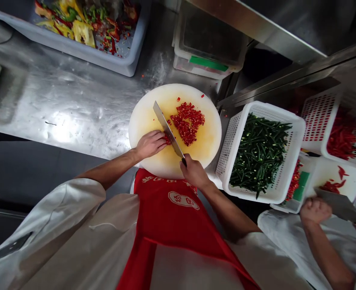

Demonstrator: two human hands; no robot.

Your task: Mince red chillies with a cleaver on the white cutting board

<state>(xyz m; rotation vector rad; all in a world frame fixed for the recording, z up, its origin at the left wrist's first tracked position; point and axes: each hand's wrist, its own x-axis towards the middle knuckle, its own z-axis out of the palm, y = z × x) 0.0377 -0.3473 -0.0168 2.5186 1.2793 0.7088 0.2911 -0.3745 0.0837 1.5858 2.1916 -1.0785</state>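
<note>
Our right grip (195, 171) is wrapped round a knife (172, 137) that slants over the round white board (144, 114) on the counter (87, 104); our left grip (151, 143) is clamped on red chili (167, 139) beside the knife (fingers (159, 141) bunched), and chopped red pieces (190, 122) lie on its other side.

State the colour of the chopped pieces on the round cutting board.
The chopped pieces are red; the head view shows them best.

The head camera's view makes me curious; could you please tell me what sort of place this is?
It looks like a commercial kitchen, perhaps a restaurant's: there is a long steel counter, chopped red chilies on a round cutting board, and a co-worker's hand beside a cleaver.
</note>
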